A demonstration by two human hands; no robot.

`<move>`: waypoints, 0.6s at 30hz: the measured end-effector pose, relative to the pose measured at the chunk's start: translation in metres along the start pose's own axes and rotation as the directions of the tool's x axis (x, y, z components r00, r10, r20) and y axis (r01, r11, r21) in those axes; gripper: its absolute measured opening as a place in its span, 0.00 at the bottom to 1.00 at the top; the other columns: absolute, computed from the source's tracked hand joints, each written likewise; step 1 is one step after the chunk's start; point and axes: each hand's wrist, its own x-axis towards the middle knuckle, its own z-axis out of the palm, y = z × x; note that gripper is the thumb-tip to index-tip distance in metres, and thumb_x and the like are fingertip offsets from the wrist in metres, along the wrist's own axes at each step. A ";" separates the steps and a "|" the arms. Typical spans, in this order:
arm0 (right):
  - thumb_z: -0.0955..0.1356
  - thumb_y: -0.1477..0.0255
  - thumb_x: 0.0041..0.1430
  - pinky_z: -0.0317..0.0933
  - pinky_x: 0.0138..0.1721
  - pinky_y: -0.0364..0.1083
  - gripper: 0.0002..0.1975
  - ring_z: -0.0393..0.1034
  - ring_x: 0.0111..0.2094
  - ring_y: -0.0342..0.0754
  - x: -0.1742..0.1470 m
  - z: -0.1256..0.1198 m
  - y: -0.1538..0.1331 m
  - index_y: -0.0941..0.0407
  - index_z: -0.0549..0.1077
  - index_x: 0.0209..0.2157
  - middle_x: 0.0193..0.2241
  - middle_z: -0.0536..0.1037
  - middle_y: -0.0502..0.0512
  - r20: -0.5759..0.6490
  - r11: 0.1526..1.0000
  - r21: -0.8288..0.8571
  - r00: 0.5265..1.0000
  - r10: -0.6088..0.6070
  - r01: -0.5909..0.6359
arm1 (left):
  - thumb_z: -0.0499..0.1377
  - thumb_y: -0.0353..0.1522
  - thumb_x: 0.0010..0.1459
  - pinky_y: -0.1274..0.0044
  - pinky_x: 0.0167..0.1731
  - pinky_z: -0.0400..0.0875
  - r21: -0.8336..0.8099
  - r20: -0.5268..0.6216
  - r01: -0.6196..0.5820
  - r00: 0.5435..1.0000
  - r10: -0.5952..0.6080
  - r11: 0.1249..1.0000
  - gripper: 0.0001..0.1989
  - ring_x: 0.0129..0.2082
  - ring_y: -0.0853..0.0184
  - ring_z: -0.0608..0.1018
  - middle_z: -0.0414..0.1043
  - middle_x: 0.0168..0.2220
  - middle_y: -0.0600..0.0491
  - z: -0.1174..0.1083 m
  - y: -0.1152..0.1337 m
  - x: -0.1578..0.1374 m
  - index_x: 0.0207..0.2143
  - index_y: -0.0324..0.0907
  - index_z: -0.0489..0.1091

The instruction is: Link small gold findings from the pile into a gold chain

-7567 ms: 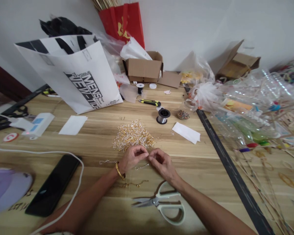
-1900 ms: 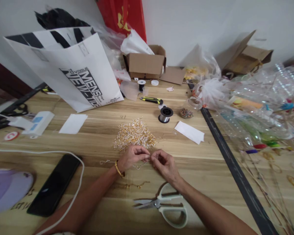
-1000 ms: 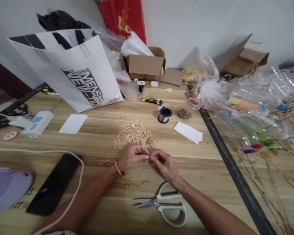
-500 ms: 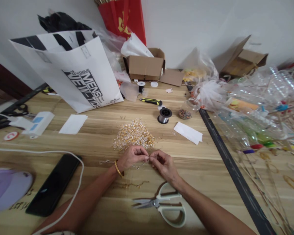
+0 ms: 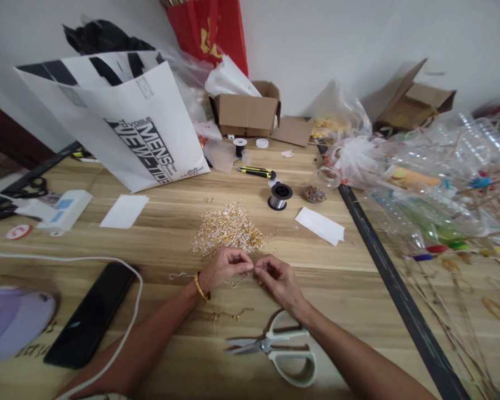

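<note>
Gold-and-silver heap (image 5: pixel 228 228): is spreading loosely across the table (image 5: pixel 166 233)
Silver chain (image 5: pixel 234 285): is lying near it, partly hidden

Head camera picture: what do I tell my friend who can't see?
A left hand and right hand are close together at the near edge of a heap of tiny gold and silver pieces on a wooden table. Scissors lie nearer the wearer, and a black phone lies at left.
</note>
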 end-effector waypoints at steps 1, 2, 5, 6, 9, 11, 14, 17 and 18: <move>0.67 0.66 0.55 0.53 0.21 0.39 0.10 0.59 0.20 0.39 0.000 0.000 0.001 0.59 0.69 0.29 0.19 0.67 0.48 0.000 1.000 -0.004 1.000 -0.001 0.001 | 0.63 0.34 0.47 0.80 0.27 0.68 0.009 0.000 0.000 1.000 0.000 1.000 0.09 0.23 0.72 0.73 0.72 0.21 0.53 0.000 0.000 0.000 0.26 0.34 0.72; 0.67 0.66 0.55 0.53 0.21 0.39 0.10 0.59 0.20 0.39 0.000 0.000 0.002 0.59 0.69 0.29 0.20 0.67 0.48 0.000 1.000 -0.008 1.000 -0.002 0.002 | 0.63 0.34 0.48 0.80 0.27 0.68 0.014 0.000 -0.001 1.000 0.001 1.000 0.09 0.23 0.72 0.73 0.72 0.21 0.53 0.000 0.000 0.000 0.26 0.34 0.72; 0.67 0.65 0.55 0.53 0.21 0.39 0.10 0.58 0.19 0.40 0.001 0.000 0.003 0.59 0.69 0.29 0.19 0.67 0.48 -0.002 1.000 -0.018 1.000 -0.005 0.005 | 0.62 0.34 0.48 0.80 0.27 0.68 0.010 0.007 -0.006 1.000 0.006 1.000 0.10 0.23 0.72 0.73 0.72 0.21 0.53 0.000 -0.001 0.001 0.25 0.34 0.72; 0.67 0.65 0.55 0.53 0.21 0.39 0.10 0.58 0.19 0.40 0.001 0.000 0.003 0.59 0.69 0.28 0.19 0.67 0.48 0.000 1.000 -0.017 1.000 -0.004 0.004 | 0.62 0.34 0.48 0.80 0.27 0.68 0.005 0.010 -0.009 1.000 0.009 1.000 0.10 0.23 0.72 0.73 0.73 0.21 0.53 0.000 -0.002 0.001 0.25 0.34 0.72; 0.67 0.64 0.55 0.53 0.21 0.39 0.11 0.58 0.20 0.40 0.001 0.000 0.001 0.59 0.69 0.28 0.19 0.67 0.48 0.003 1.000 -0.013 1.000 -0.003 0.003 | 0.62 0.35 0.49 0.80 0.27 0.69 -0.011 0.012 -0.018 1.000 0.018 1.000 0.10 0.23 0.72 0.74 0.73 0.22 0.53 0.000 -0.003 0.001 0.26 0.34 0.71; 0.67 0.64 0.55 0.53 0.20 0.39 0.11 0.58 0.20 0.40 0.001 0.000 0.000 0.58 0.69 0.28 0.20 0.67 0.48 0.003 1.000 -0.012 1.000 -0.004 0.004 | 0.61 0.35 0.50 0.80 0.27 0.69 -0.024 0.008 -0.024 1.000 0.024 0.999 0.11 0.23 0.72 0.74 0.72 0.22 0.53 0.000 -0.003 0.001 0.26 0.35 0.70; 0.66 0.64 0.56 0.53 0.20 0.39 0.11 0.58 0.20 0.39 0.000 0.000 -0.001 0.59 0.68 0.29 0.19 0.66 0.48 0.006 1.000 -0.008 1.000 -0.004 0.004 | 0.61 0.36 0.51 0.81 0.26 0.69 -0.042 0.012 -0.038 0.999 0.039 0.998 0.11 0.23 0.72 0.73 0.72 0.22 0.53 0.000 -0.004 0.000 0.26 0.35 0.69; 0.65 0.63 0.57 0.54 0.20 0.39 0.12 0.58 0.20 0.39 0.000 0.000 -0.001 0.59 0.68 0.29 0.20 0.67 0.48 0.003 1.000 -0.011 1.000 0.002 -0.002 | 0.60 0.37 0.52 0.81 0.26 0.69 -0.047 0.022 -0.053 0.998 0.055 0.997 0.12 0.23 0.73 0.73 0.72 0.22 0.53 0.000 -0.005 0.001 0.26 0.35 0.68; 0.65 0.62 0.57 0.55 0.21 0.39 0.13 0.59 0.20 0.39 0.000 0.000 -0.001 0.59 0.68 0.29 0.20 0.67 0.48 0.001 1.000 -0.011 1.000 0.003 -0.003 | 0.60 0.37 0.52 0.81 0.26 0.69 -0.051 0.024 -0.056 0.998 0.058 0.997 0.12 0.23 0.73 0.73 0.72 0.22 0.53 0.000 -0.005 0.001 0.27 0.35 0.68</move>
